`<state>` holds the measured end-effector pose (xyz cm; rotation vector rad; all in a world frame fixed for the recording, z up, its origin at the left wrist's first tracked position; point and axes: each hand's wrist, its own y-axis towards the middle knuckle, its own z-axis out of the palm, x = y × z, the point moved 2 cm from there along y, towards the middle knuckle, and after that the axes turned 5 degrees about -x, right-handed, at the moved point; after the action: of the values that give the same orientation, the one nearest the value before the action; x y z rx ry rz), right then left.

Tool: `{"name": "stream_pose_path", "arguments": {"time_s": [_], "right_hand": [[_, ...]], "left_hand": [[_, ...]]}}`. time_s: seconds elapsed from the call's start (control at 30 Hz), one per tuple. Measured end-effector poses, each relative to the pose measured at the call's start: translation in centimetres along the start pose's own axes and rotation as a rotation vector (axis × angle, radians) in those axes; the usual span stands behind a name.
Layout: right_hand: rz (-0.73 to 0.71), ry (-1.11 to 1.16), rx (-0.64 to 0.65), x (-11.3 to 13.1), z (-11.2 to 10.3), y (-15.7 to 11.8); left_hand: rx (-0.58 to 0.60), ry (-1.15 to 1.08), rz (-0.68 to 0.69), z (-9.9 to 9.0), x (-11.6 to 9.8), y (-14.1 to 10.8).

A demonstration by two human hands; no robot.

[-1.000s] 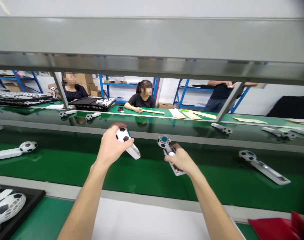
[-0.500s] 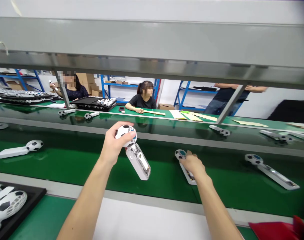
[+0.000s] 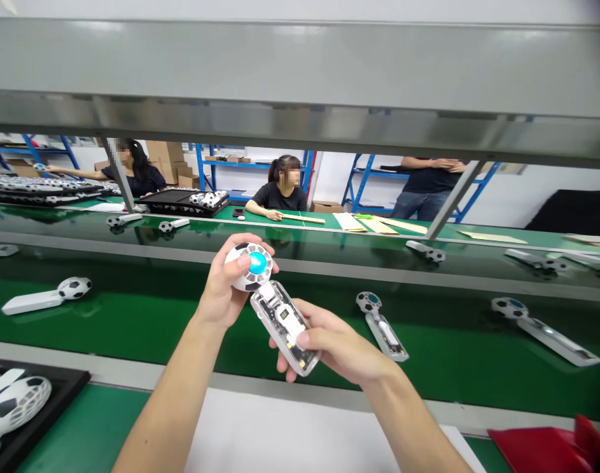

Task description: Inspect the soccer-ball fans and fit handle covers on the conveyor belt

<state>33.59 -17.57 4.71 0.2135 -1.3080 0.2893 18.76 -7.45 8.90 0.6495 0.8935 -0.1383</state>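
Between both hands is a handheld fan (image 3: 282, 326) with a football-patterned head and a blue centre. The back of its handle is uncovered, showing a circuit board and a white part inside. My left hand (image 3: 221, 289) grips the round head, thumb on its face. My right hand (image 3: 339, 341) is closed on the lower handle, thumb over the inner parts. Just right of my hands, a second fan (image 3: 389, 336) lies on the green conveyor belt (image 3: 146, 335), its handle likewise uncovered. Another uncovered fan (image 3: 558, 336) lies farther right.
On the belt's left lies a fan (image 3: 33, 301) with its plain side up. A black tray (image 3: 66, 394) of football-patterned fans stands at lower left. White paper (image 3: 260, 433) covers the near bench; red material (image 3: 536, 450) is at lower right. Across the line, two people sit and one stands.
My right hand has left the fan on the belt and moved left to take the handle of the held fan. The held fan's blue centre now faces me more fully.
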Motion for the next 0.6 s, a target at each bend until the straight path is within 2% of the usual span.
{"name": "stream_pose_path", "arguments": {"time_s": [0.13, 0.27, 0.37, 0.47, 0.6], "right_hand": [[-0.068, -0.210, -0.169, 0.5, -0.1, -0.7], [-0.220, -0.747, -0.428, 1.3, 0.1, -1.4], [-0.320, -1.005, -0.528, 1.8, 0.2, -1.8], [-0.326, -1.044, -0.526, 2.0, 0.0, -2.0], [-0.242, -0.915, -0.504, 1.8, -0.3, -1.8]], "left_hand": [[-0.023, 0.069, 0.011, -0.1, -0.1, 0.0], [-0.048, 0.171, 0.076, 0.0, -0.1, 0.0], [-0.037, 0.181, 0.071, 0.2, 0.1, 0.1], [-0.040, 0.186, 0.057, 0.2, 0.2, 0.1], [-0.043, 0.188, 0.044, 0.1, 0.2, 0.2]]}}
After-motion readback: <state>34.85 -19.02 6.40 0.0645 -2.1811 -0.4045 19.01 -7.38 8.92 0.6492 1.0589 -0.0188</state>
